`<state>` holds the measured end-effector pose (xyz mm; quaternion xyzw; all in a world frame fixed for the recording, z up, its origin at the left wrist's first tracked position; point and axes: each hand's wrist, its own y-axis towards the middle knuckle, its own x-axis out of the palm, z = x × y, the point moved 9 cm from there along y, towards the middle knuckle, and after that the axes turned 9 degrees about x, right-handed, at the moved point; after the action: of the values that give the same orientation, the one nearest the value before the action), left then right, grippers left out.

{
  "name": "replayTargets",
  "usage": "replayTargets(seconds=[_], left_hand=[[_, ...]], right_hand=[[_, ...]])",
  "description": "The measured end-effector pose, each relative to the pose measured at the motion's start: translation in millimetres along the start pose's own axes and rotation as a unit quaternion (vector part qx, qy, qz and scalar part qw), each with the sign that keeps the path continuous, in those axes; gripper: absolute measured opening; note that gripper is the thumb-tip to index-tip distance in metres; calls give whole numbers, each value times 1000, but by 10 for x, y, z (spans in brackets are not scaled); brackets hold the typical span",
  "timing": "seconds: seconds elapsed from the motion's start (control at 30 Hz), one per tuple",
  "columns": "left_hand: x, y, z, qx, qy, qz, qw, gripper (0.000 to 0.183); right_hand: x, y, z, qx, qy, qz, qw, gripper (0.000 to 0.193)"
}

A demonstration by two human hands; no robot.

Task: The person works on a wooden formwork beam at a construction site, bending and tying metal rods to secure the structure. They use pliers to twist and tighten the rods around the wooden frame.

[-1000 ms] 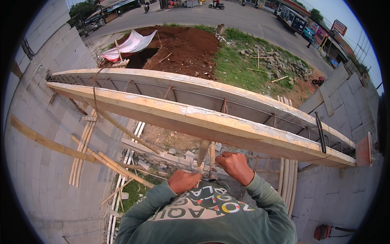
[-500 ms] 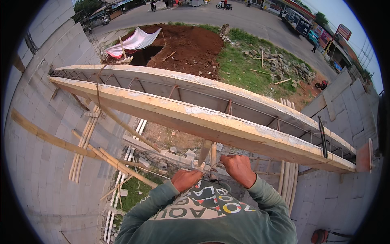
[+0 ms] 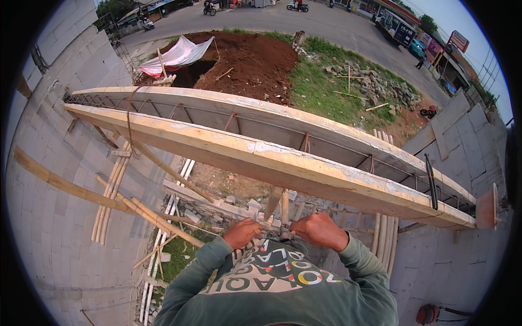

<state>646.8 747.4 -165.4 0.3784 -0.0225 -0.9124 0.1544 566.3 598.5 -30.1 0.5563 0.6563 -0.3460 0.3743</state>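
Note:
My left hand (image 3: pixel 243 233) is closed in front of my chest, its fingers pinched together around what seems a thin wire, mostly hidden. Level with it, my right hand (image 3: pixel 321 231) is also closed, thumb and fingers pressed on the same thin strand. A gap separates the two fists. Between them, an upright bamboo pole (image 3: pixel 285 209) rises toward the formwork, beside a wooden prop (image 3: pixel 273 204). Just beyond my hands runs the long timber beam formwork (image 3: pixel 261 157), a trough of two boards with steel rebar (image 3: pixel 234 120) inside. Neither hand touches the formwork.
Grey block walls (image 3: pixel 60 206) stand left and right. Bamboo poles (image 3: pixel 157 220) lean at the left, and more stand bundled (image 3: pixel 385 239) at the right. Far below are rubble, grass, a red soil mound (image 3: pixel 255 65) and a road. A dark clamp (image 3: pixel 431 182) straddles the formwork.
My hands have moved apart slightly. The right hand has turned and dropped a little, and the left has shifted left. The strand between them is less visible now.

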Motion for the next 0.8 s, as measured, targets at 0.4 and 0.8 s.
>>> replayTargets(seconds=[0.4,0.8], left_hand=[[210,-39,-211,-84,-253,6,964,26],[-249,74,385,6,-114,-36,993,23]], right_hand=[[-61,41,-10,-30,-69,43,996,10],[-19,99,375,136,-132,99,977,5]])
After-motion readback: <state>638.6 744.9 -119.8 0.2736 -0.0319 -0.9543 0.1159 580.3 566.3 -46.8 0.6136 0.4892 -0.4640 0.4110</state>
